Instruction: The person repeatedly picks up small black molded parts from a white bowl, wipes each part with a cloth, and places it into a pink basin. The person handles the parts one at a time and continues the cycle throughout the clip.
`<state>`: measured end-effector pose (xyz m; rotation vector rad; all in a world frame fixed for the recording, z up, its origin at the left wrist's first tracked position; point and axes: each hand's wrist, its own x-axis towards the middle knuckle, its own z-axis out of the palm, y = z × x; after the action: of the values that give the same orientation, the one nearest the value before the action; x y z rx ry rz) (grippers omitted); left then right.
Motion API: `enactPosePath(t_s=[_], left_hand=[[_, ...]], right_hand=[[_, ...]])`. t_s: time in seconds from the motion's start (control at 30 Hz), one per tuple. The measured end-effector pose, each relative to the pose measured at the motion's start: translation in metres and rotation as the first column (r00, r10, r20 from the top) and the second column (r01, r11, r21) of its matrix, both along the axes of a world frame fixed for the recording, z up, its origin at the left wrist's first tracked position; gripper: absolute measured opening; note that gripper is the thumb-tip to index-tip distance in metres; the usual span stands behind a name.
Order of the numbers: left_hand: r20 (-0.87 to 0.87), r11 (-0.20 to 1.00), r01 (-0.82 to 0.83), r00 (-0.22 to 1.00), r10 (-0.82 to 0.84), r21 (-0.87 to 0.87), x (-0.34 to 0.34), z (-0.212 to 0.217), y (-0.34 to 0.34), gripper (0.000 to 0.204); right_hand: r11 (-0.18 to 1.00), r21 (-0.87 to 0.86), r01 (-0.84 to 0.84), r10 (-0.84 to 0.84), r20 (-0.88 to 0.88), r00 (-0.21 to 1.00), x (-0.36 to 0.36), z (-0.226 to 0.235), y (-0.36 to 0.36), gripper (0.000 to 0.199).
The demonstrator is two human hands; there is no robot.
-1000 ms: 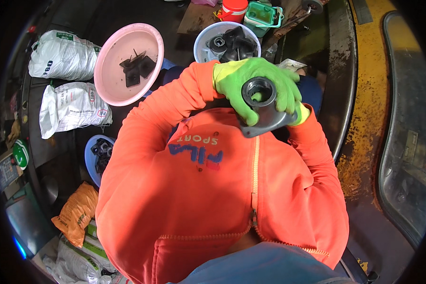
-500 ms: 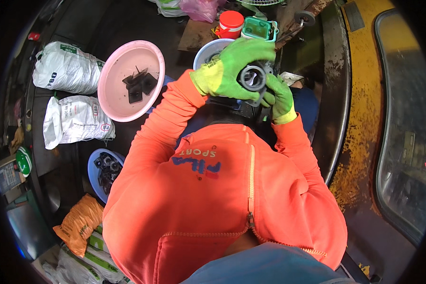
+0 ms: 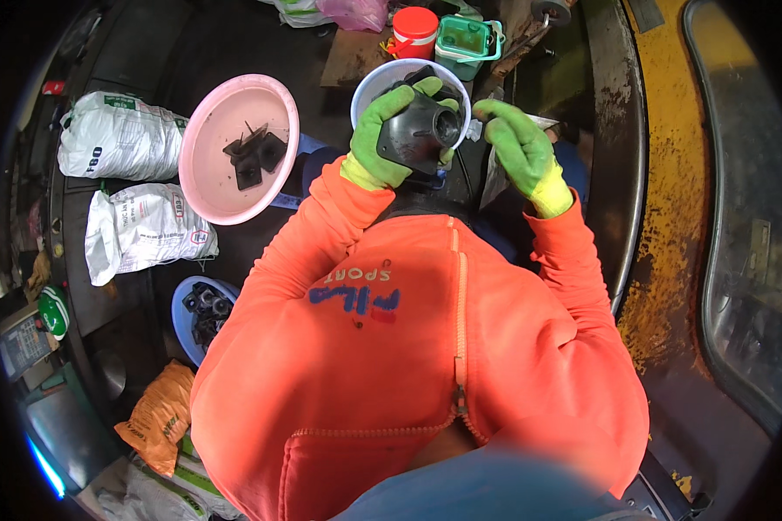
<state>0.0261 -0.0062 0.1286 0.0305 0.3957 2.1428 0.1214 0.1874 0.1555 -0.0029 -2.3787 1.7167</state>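
My left hand (image 3: 379, 130), in a green glove with a yellow cuff, grips a black moulded part (image 3: 414, 135) with a flat flange and a round hollow neck. The neck faces right. Beside it, to the right and apart from it, my right hand (image 3: 521, 149) in a matching glove has its fingers curled together; whatever they pinch, if anything, is too small to make out. Just beyond the held part stands a pale blue-white basin (image 3: 367, 83) with more black pieces in it, partly covered by my left hand and the part.
A pink basin (image 3: 196, 148) with several black pieces stands to the left, near two white sacks (image 3: 122, 135). A blue basin (image 3: 182, 319) of black parts sits lower left, above an orange bag (image 3: 158, 417). Ahead are a red jug (image 3: 414, 33) and green container (image 3: 467, 43). A rusty yellow machine (image 3: 660, 191) borders the right.
The black part has turned from its round opening facing up to lying sideways, and moved left. My right hand has let go of it and drawn away to the right.
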Motion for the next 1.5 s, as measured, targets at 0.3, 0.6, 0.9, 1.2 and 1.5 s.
enactPosePath(t_s=[0.3,0.6,0.9,1.2,1.5], left_hand=[[-0.047,0.996,0.026,0.998,-0.03,-0.086,0.002,0.015,0.0,0.04],[-0.223,0.997,-0.052,0.973,0.065,0.065,0.0,0.036,0.001,0.059],[-0.488,0.984,-0.165,0.854,0.179,0.073,-0.006,0.034,0.004,0.069],[-0.645,0.928,-0.317,0.671,0.365,0.196,-0.008,0.032,0.013,0.073],[-0.895,0.862,-0.413,0.198,0.399,0.293,-0.02,0.03,0.01,0.062]], right_hand=[[0.796,0.599,-0.087,0.242,-0.184,0.953,0.0,0.026,0.002,0.03],[0.879,0.475,-0.039,0.191,-0.277,0.942,0.009,0.008,-0.009,0.025],[0.911,0.412,-0.022,0.159,-0.302,0.94,0.008,-0.008,-0.018,0.028],[0.975,-0.223,-0.003,0.017,0.063,0.998,0.017,0.008,-0.035,0.034],[0.761,-0.641,0.096,0.104,0.268,0.958,0.025,0.035,-0.049,0.028]])
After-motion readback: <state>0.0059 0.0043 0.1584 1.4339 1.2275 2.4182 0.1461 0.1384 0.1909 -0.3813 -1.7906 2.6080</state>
